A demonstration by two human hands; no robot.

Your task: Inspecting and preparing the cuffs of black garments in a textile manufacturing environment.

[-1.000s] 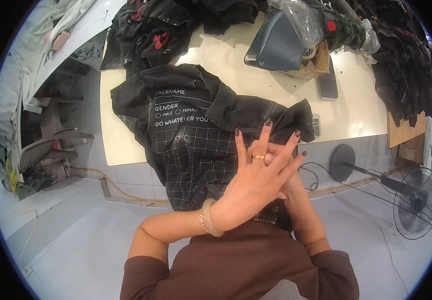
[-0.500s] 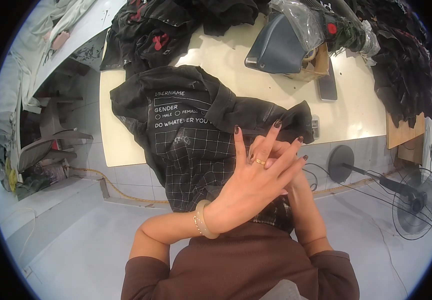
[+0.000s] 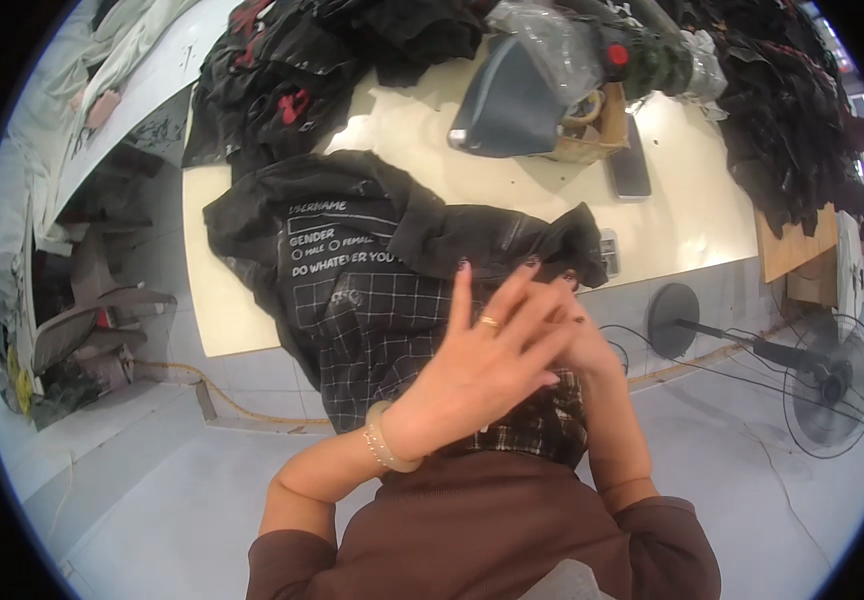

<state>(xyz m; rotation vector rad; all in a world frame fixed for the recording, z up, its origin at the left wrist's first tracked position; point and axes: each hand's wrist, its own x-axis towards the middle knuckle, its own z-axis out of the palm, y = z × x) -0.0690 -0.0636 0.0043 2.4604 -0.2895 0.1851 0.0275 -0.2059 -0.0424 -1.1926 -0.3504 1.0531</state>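
Note:
My left hand (image 3: 487, 355), with a ring and a wrist bangle, is raised over the black garment with its fingers apart. Behind it, touching or overlapping, is my right hand (image 3: 590, 348), whose fingers are mostly hidden. No object shows in either hand. The black garment (image 3: 352, 260) lies rumpled on the cream table, with white lettering and a white grid pattern on it. Its lower part drops over the near edge toward my lap, where dark plaid cloth (image 3: 542, 420) shows under my hands.
Dark garments heap at the table's (image 3: 687, 230) back left (image 3: 282, 90) and right (image 3: 782, 130). Between them stand a blue-grey holder (image 3: 512, 100), a cardboard box (image 3: 602, 135) with tape, and a dark phone-like slab (image 3: 630, 165). A fan (image 3: 832, 385) stands at right, a chair (image 3: 102, 290) at left.
The table and its things have shifted left in the picture. My hands have shifted slightly, and the left fingers now overlap the right hand more closely. The garment keeps its shape.

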